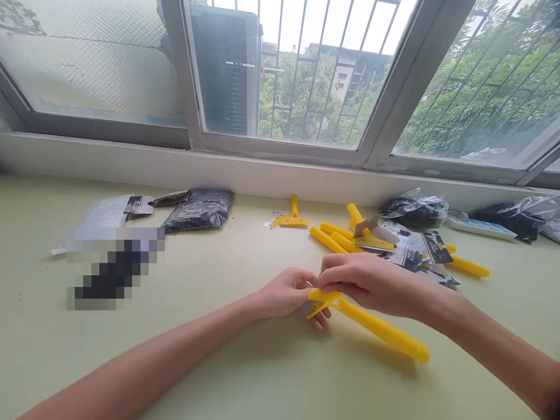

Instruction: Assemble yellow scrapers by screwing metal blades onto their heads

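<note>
A yellow scraper (380, 329) with a long handle is tilted just above the pale green table, its handle pointing to the lower right. My left hand (289, 293) grips the scraper's head from the left, thumb on top and some fingers showing beneath it. Over the same head, my right hand (356, 277) is bent with its fingertips pinched together at the upper edge. What lies between those fingertips is hidden. A greyish flat piece shows partly under the yellow head, next to my left fingers.
Several yellow scrapers and handles (326, 240) lie with printed packets (409, 251) beyond my right hand. Another yellow scraper (294, 219) rests near the window ledge. Black plastic bags (201, 208) sit at left and right back. A blurred dark patch (114, 271) covers something at left.
</note>
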Action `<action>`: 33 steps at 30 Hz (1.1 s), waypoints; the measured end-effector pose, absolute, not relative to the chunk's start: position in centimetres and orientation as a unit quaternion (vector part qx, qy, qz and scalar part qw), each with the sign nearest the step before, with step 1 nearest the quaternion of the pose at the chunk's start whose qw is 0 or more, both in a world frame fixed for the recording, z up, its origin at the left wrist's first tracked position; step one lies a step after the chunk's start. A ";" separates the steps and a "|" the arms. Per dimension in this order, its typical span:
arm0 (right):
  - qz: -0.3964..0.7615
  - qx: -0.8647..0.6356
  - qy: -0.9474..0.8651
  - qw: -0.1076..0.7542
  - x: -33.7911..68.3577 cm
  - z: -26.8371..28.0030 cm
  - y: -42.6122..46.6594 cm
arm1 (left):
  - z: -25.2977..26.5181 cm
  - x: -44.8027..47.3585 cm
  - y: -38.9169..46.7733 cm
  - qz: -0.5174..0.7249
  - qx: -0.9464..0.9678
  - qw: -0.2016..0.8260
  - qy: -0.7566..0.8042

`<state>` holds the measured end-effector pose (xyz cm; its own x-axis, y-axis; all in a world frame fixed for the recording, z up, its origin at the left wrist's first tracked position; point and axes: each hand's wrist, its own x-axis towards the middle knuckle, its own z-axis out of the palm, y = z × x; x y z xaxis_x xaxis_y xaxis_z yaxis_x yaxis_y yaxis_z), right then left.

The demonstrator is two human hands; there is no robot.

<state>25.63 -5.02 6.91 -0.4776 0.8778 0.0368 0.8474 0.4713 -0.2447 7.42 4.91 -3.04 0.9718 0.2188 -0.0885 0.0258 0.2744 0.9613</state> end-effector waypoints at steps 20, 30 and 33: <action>-0.011 -0.603 -0.758 0.246 25.4 0.5 -9.2 | -2.9 7.5 4.8 0.068 0.614 0.777 0.119; 0.286 -0.732 -0.552 0.280 25.6 0.6 -8.0 | -2.2 7.5 5.5 0.009 0.608 0.782 0.140; 0.324 -0.735 -0.524 0.282 25.5 0.4 -7.3 | -1.8 7.6 5.7 -0.020 0.611 0.777 0.149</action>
<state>25.45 -7.34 0.41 0.2404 0.9536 -0.1814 0.5880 -0.2917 -0.7544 7.63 5.72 -1.80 0.9550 0.1507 -0.2555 0.2126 0.2527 0.9439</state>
